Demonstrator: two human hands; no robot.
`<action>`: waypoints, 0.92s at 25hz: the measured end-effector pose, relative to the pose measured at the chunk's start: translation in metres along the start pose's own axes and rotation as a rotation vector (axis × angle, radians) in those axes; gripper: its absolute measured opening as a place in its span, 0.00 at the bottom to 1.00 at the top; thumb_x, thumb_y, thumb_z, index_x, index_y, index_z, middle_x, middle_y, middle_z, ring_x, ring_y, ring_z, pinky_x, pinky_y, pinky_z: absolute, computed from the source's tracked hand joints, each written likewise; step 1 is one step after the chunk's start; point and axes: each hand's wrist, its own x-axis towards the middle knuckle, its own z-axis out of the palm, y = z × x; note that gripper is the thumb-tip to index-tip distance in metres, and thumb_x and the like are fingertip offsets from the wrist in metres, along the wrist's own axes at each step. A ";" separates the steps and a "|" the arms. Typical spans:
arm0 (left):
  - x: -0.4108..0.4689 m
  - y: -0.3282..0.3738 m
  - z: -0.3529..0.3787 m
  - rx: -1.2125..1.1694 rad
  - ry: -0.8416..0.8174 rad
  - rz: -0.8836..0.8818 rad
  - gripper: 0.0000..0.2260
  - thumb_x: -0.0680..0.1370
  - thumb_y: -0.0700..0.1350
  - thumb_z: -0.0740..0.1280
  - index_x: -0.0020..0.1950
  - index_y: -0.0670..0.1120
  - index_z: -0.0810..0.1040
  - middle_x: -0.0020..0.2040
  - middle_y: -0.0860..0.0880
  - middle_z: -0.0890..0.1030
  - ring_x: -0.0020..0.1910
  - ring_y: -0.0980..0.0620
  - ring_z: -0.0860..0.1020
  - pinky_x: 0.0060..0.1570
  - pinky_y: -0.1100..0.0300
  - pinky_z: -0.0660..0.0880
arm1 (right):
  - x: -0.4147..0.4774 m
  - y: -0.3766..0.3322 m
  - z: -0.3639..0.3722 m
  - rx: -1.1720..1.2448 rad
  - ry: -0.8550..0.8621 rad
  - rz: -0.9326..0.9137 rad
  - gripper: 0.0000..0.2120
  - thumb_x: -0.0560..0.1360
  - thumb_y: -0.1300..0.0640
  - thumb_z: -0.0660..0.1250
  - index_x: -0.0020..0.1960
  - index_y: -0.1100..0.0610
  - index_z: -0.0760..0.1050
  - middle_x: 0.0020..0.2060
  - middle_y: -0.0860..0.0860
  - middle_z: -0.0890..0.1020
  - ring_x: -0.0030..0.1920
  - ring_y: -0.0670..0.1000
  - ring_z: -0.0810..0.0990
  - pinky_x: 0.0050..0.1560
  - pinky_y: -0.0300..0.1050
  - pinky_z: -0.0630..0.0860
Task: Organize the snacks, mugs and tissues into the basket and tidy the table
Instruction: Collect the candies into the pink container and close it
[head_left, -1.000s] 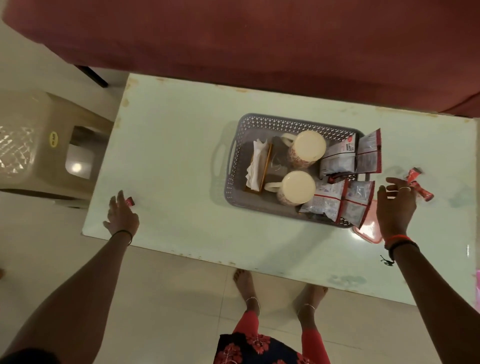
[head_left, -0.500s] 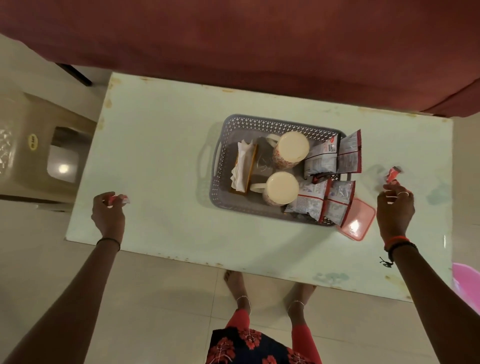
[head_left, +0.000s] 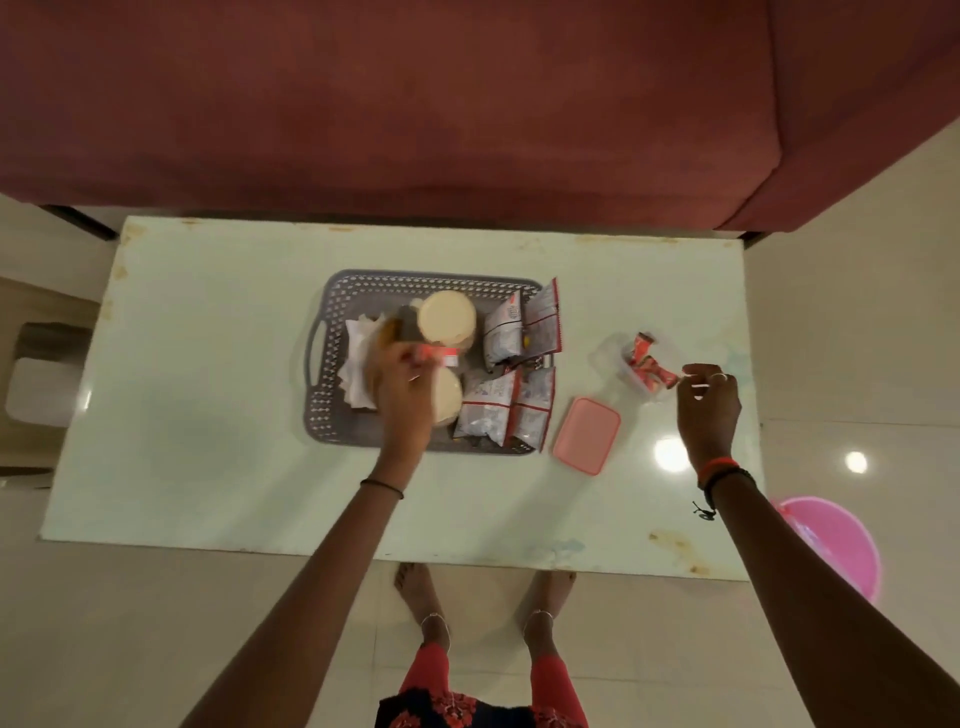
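A beige stool (head_left: 41, 384) stands off the pale table's (head_left: 208, 415) left end. Mid-table sits the grey basket (head_left: 324, 395): tissues (head_left: 356, 353) at its left, two mugs (head_left: 447, 317) in the middle. Over them the left hand (head_left: 402, 395) pinches a red sachet (head_left: 439, 355). Silver-and-red packets (head_left: 501, 332) fill the basket's right side; their logo is too blurred to read. A pink lid (head_left: 587, 435) lies just beside the basket. A clear box (head_left: 613, 356) holds more red sachets (head_left: 649, 366). The right hand (head_left: 709, 410) curls its fingers at the box; whether it grips anything is unclear. A pink tub (head_left: 831, 540) sits on the floor.
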 end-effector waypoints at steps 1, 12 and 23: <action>-0.008 0.010 0.032 0.022 -0.075 0.059 0.06 0.75 0.39 0.68 0.47 0.44 0.71 0.45 0.40 0.78 0.43 0.55 0.77 0.49 0.57 0.75 | 0.003 0.002 -0.005 0.014 -0.013 -0.007 0.10 0.76 0.66 0.60 0.53 0.64 0.77 0.54 0.63 0.76 0.42 0.54 0.77 0.42 0.28 0.67; -0.027 0.022 0.247 0.659 -0.625 0.216 0.11 0.77 0.46 0.64 0.58 0.46 0.78 0.55 0.45 0.80 0.56 0.46 0.77 0.52 0.52 0.75 | 0.031 0.040 -0.026 0.124 -0.144 -0.022 0.09 0.78 0.62 0.61 0.53 0.61 0.78 0.56 0.57 0.76 0.40 0.49 0.75 0.45 0.40 0.72; -0.095 -0.049 0.204 0.818 -0.322 -0.146 0.40 0.71 0.59 0.70 0.72 0.38 0.59 0.69 0.38 0.66 0.68 0.40 0.67 0.66 0.48 0.67 | 0.025 0.066 -0.029 0.121 -0.218 0.104 0.10 0.79 0.61 0.58 0.55 0.60 0.77 0.56 0.57 0.75 0.50 0.55 0.79 0.47 0.39 0.71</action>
